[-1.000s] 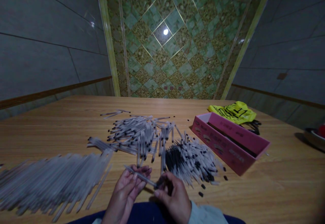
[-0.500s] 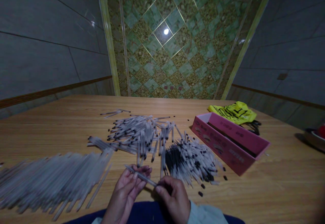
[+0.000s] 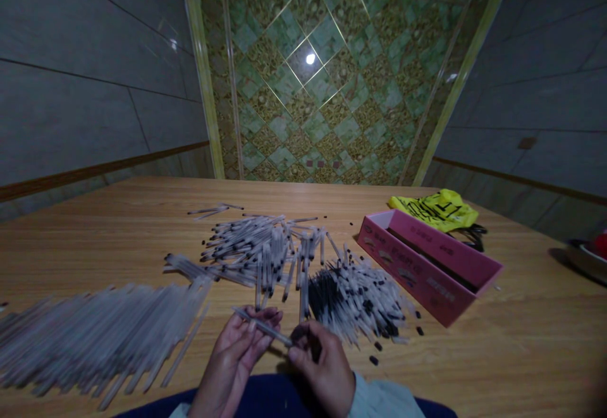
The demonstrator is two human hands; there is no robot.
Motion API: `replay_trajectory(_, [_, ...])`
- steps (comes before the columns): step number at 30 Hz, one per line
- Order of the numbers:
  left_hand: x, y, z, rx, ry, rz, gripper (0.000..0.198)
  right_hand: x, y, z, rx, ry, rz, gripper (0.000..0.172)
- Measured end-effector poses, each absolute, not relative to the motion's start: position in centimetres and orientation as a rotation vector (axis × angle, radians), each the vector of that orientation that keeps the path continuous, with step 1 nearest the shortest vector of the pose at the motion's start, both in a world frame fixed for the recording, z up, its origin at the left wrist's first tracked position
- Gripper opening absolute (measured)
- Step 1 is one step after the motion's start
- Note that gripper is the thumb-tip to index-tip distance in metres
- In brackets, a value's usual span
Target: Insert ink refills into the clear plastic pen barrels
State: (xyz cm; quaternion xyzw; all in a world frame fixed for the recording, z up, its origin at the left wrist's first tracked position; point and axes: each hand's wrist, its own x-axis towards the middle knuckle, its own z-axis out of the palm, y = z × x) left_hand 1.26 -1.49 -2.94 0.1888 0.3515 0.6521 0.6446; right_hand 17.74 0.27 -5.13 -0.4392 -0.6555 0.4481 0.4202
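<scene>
The head view shows a wood-grain counter [image 3: 531, 355], and on it, well left of an open pink box [image 3: 417, 272], a broad spread of translucent tubes [image 3: 109, 336]. Nearer to the box, also on its left, lies a looser heap of dark-ended tubes [image 3: 251, 244]. Just beside the box's left side is a heap of small pale and black pieces [image 3: 370, 295]. Behind the box sits a crumpled yellow bag [image 3: 441, 209] with black lettering. Left of the box and nearer the person, the left hand [image 3: 241, 345] is closed on a single slim tube [image 3: 265, 329]; the right hand [image 3: 325, 364] has thumb and fingers curled at its end, though whether they pinch it I cannot tell. Small black bits [image 3: 374, 360] lie in front of the box.
</scene>
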Motion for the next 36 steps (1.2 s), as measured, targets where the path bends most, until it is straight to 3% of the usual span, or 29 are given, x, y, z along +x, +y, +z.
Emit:
replay_trajectory(10, [0.6,-1.2,-3.2,0.449,0.795,1.528,0.027,17.7,0.4,-5.2,-1.061,-1.484,1.268,0.009])
replay_trajectory(15, [0.5,-1.0,-3.3,0.431,0.806,1.534,0.029,17.5,0.8,-5.4,-0.923,-1.227,1.688,0.027])
replay_trajectory(19, [1.0,-1.2,-3.1,0.424,0.844,1.504,0.028,17.6,1.0,-5.4,-0.952,-1.365,1.547,0.034])
replay_trajectory(23, [1.2,-1.2,-2.9,0.449,0.885,1.489,0.032,17.9,0.7,-5.2,-1.038,-1.606,1.419,0.023])
replay_trajectory(26, [0.0,-1.1,-2.7,0.478,0.983,1.545,0.044,18.3,0.2,-5.1,-1.045,-1.833,1.552,0.007])
replay_trajectory(29, [-2.7,-0.9,-2.5,0.593,1.187,1.708,0.051,18.8,-0.1,-5.0,-0.998,-2.096,1.683,0.005])
replay_trajectory(32, [-6.0,-0.8,-2.4,0.833,1.701,1.766,0.044,19.3,0.1,-4.8,-1.004,-2.169,1.634,0.008])
replay_trajectory(36, [-8.6,-0.4,-3.3,1.571,2.345,1.388,0.037,19.9,1.5,-4.3,-1.115,-2.035,1.358,0.004])
